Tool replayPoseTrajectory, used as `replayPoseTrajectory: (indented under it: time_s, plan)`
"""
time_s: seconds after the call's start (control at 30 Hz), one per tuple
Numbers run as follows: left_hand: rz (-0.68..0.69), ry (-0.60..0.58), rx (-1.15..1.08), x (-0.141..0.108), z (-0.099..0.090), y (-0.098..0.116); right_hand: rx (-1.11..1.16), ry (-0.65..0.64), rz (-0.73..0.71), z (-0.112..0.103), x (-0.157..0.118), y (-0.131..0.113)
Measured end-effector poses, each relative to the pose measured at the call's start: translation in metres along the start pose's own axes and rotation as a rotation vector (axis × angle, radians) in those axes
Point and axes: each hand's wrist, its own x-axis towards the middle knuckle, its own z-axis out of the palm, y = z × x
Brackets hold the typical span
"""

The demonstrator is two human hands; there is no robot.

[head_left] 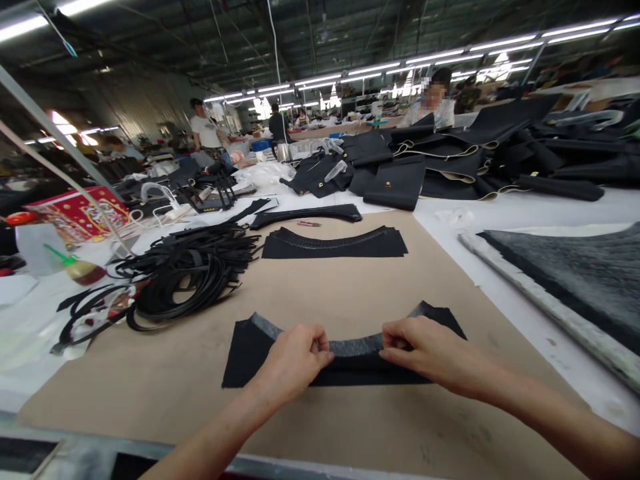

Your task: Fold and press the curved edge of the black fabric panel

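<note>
A black fabric piece [245,353] with a curved upper edge lies flat in front of me. Along that curve runs a grey strip [356,345], apparently folded over or laid on the edge. My left hand [300,353] pinches at the strip left of its middle, fingertips pressed together. On the other side of the middle, my right hand [417,343] pinches the same strip with thumb and fingers closed. The fingers hide the parts of the strip beneath them. Farther back lies a stack of similar black curved pieces [335,247].
Brown paper [190,393] covers the table. Coiled black straps [185,273] lie at left, near a green-tipped bottle [85,270]. Small red snips [309,224] rest behind the stack. Black flap pieces [390,180] are heaped at the back, and a grey fuzzy sheet [575,267] lies right.
</note>
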Motion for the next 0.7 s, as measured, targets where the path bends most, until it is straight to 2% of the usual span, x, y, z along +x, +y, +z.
replayPoseTrajectory:
  time_s: [0.27, 0.7]
  plan:
    - [-0.033, 0.052, 0.043, 0.008, 0.003, -0.001, -0.096, 0.029, 0.074, 0.01, 0.015, 0.002]
    - [-0.051, 0.04, 0.06, 0.018, 0.005, -0.006, -0.139, 0.023, 0.101, 0.017, 0.027, 0.005]
